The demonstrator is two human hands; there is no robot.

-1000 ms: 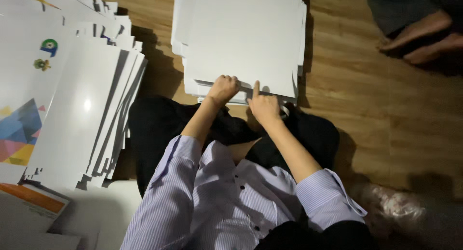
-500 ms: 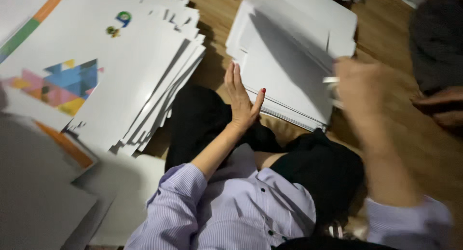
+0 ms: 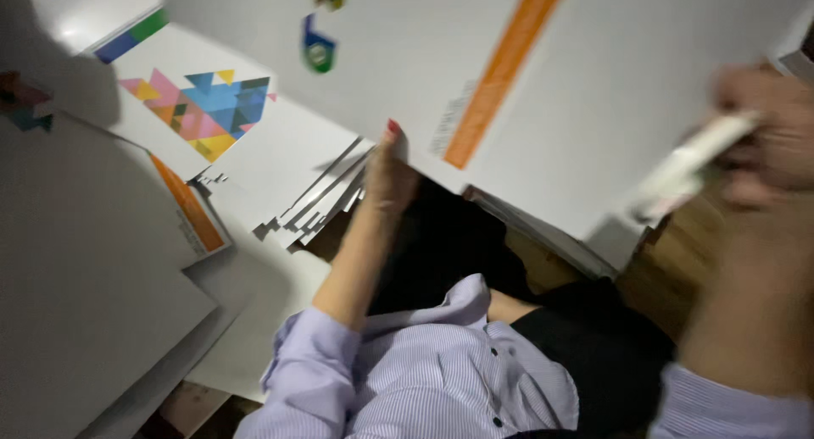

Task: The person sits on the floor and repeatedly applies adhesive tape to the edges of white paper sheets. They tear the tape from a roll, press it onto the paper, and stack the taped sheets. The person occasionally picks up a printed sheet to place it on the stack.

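nearest to you are your striped lilac shirt sleeves [image 3: 424,380] and the black trousers [image 3: 475,252] over your lap. your left hand [image 3: 388,172] rises from there with its fingers [image 3: 393,127] pressed up against the lower edge of a large white sheet [image 3: 593,108], gripping it at that edge; the red-painted nail shows against the white. your right hand [image 3: 767,138] is blurred at the right edge, its fingers closed on the sheet's right side, with a pale folded edge [image 3: 691,163] of the sheet running across them. the sheet is held up tilted in front of you, filling the upper part of the view, and carries an orange stripe [image 3: 500,75] and small blue and green marks [image 3: 318,49]. below its lower edge a stack of white sheets [image 3: 543,236] lies on the wooden floor [image 3: 678,244]. to your left, a fanned pile of sheets [image 3: 314,197] spreads out, the top ones showing coloured triangles [image 3: 199,108], beside grey boards [image 3: 85,269].
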